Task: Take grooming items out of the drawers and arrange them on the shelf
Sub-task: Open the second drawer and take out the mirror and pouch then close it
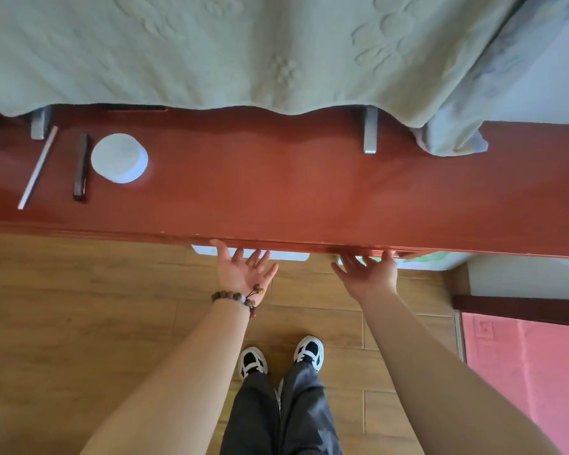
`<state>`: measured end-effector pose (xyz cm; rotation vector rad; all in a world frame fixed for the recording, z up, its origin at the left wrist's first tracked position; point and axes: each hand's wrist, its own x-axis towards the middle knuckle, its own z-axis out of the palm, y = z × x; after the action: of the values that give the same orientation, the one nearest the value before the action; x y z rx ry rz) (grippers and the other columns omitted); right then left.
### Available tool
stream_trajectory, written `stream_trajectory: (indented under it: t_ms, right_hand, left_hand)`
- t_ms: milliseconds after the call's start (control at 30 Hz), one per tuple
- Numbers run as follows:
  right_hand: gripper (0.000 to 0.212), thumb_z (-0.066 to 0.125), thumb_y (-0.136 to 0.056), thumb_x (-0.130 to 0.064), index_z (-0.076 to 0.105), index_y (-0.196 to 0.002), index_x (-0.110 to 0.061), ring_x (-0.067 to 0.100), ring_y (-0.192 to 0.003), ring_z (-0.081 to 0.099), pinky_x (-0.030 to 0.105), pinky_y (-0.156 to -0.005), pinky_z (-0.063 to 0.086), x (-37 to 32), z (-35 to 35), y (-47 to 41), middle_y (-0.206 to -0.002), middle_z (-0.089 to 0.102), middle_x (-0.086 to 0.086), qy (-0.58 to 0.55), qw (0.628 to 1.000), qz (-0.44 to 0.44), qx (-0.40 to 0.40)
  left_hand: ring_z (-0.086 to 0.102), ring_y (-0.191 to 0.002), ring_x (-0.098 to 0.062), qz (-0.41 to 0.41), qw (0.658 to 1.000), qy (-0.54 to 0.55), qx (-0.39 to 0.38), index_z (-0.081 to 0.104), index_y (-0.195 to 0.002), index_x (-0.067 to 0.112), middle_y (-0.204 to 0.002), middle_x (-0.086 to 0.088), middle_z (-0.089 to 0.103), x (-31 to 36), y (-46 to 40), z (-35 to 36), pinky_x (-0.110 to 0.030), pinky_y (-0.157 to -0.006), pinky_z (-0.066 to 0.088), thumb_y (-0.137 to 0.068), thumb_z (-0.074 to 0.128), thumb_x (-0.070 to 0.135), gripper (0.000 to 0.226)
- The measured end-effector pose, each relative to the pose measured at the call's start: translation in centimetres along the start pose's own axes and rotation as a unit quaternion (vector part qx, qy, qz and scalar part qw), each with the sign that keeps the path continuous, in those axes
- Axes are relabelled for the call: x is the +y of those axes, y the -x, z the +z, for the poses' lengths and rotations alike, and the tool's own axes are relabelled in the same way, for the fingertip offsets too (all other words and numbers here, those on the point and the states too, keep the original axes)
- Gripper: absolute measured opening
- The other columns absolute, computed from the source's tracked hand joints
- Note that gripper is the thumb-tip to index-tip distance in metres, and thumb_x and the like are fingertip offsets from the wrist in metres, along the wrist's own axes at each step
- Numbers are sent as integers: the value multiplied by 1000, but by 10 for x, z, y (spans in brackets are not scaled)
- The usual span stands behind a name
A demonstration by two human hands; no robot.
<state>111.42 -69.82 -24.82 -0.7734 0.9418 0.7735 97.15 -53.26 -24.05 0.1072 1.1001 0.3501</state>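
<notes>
A long red-brown wooden shelf (293, 185) runs across the view. On its left end lie a thin white stick (37, 168), a dark narrow comb-like bar (81, 168) and a round white lidded jar (119, 158). My left hand (242, 270), palm up with fingers spread, reaches under the shelf's front edge, where a pale drawer front (286, 256) shows. My right hand (368, 274) has its fingertips tucked under the same edge further right, at a wooden drawer lip (404, 254). Neither hand holds an item.
A pale green quilted cloth (243, 50) hangs over the shelf's back, beside two grey metal brackets (370, 133). Below are a wood-plank floor (79, 307), my feet in black-and-white shoes (280, 359), and a pink rug (523, 372) at right.
</notes>
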Motion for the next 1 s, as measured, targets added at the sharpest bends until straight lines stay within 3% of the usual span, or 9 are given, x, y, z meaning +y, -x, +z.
stream_trajectory:
  t_ms: [133,333,533,700,800,1000]
  right_hand:
    - [59,32,-95,-58,44,-132,-13,23,-135,41,51,-112,26,7,-4,-2,-141,46,12,-8,1000,2,-17]
    - [58,35,-93,-61,47,-124,-14,22,-131,44,47,-111,29,13,-11,-2,-140,46,12,4,1000,-17,3]
    - [56,33,-97,-51,40,-139,-13,22,-133,42,46,-112,27,30,-47,16,-144,42,13,30,999,-22,21]
    - [37,30,-98,-44,53,-109,-17,23,-124,47,45,-111,27,52,-90,38,-143,45,12,38,999,-10,25]
    - [38,29,-98,-43,50,-114,-16,23,-133,42,46,-112,26,63,-111,50,-144,44,12,35,999,-9,31]
    - [41,30,-98,-46,52,-115,-16,24,-129,44,45,-110,27,83,-148,69,-133,51,11,24,999,-22,32]
  left_hand:
    - [52,-121,-34,9,1000,-1,-3,46,-126,12,-135,-18,47,0,1,-1,-59,-107,33,-75,47,78,83]
    - [43,-131,-36,22,1000,-23,0,27,-146,17,-144,-19,37,4,14,-7,-55,-109,33,-75,48,77,96]
    - [46,-126,-35,20,1000,-19,10,36,-139,19,-137,-20,44,-17,35,-41,-56,-106,35,-70,46,81,94]
    - [49,-122,-35,7,1000,-11,12,38,-139,20,-139,-17,44,-32,66,-81,-57,-108,33,-71,46,80,91]
    - [49,-122,-36,-3,1000,-13,11,38,-140,19,-140,-17,44,-39,82,-103,-57,-104,35,-70,48,79,92]
    - [47,-126,-37,-17,1000,-6,-4,47,-121,17,-138,-17,43,-51,108,-138,-59,-106,33,-68,52,76,80]
